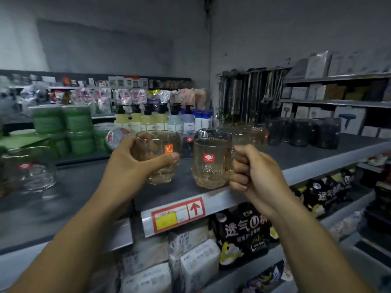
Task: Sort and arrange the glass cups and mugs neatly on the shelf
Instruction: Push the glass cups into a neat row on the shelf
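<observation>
My left hand (135, 161) grips a clear glass cup (157, 156) with an orange sticker, thumb across its front. My right hand (251, 170) is curled round the handle of a ribbed glass mug (209, 162) with a red sticker. Both stand at or just above the front of the dark grey shelf (296, 157); I cannot tell whether they touch it. Behind them stand a small dark-filled glass (187, 144), clear glasses (251, 134) and dark tumblers (304, 132). At the far left sits a blurred clear glass (29, 170).
Green stacked tubs (63, 127) and pump bottles (148, 119) fill the back left. A price rail with a red arrow label (177, 214) edges the shelf front. Packaged goods sit on lower shelves. Boxes line the shelves at the right.
</observation>
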Demonstrator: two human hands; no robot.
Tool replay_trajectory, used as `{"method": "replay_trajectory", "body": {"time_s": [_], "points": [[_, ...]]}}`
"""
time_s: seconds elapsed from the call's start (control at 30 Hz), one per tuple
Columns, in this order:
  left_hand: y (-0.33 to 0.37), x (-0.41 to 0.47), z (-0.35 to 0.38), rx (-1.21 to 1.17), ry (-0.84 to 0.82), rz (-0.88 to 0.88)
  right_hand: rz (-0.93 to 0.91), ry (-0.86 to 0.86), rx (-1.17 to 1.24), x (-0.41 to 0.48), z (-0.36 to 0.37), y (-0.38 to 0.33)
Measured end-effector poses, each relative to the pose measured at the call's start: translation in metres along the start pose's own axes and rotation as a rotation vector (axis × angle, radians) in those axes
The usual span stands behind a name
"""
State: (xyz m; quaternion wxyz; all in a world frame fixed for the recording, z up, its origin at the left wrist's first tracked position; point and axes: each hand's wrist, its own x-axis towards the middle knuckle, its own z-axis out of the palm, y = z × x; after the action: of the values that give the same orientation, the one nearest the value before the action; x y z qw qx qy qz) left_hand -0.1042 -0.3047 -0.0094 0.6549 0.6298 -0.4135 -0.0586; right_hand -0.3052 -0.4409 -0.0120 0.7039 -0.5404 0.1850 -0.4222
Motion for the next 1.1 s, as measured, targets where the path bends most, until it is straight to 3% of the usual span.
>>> {"method": "replay_trajectory", "body": {"time_s": [0.2,0.5,0.7,1.0,1.1], "points": [[-0.009,0.039,0.010,0.157,-0.008,-0.087,0.050,-0.144,-0.043,0.064,-0.022,0.007],[-0.020,0.091,0.030,0.202,-0.062,-0.273,0.129,-0.349,-0.105,0.113,-0.054,0.010],[-0.036,0.085,0.043,0.195,-0.006,-0.266,0.165,-0.378,-0.087,0.120,-0.052,0.015],[-0.046,0.082,0.048,0.225,-0.047,-0.220,0.169,-0.373,-0.058,0.125,-0.057,0.024],[-0.047,0.080,0.045,0.253,-0.136,-0.222,0.166,-0.378,-0.069,0.125,-0.058,0.025]]}}
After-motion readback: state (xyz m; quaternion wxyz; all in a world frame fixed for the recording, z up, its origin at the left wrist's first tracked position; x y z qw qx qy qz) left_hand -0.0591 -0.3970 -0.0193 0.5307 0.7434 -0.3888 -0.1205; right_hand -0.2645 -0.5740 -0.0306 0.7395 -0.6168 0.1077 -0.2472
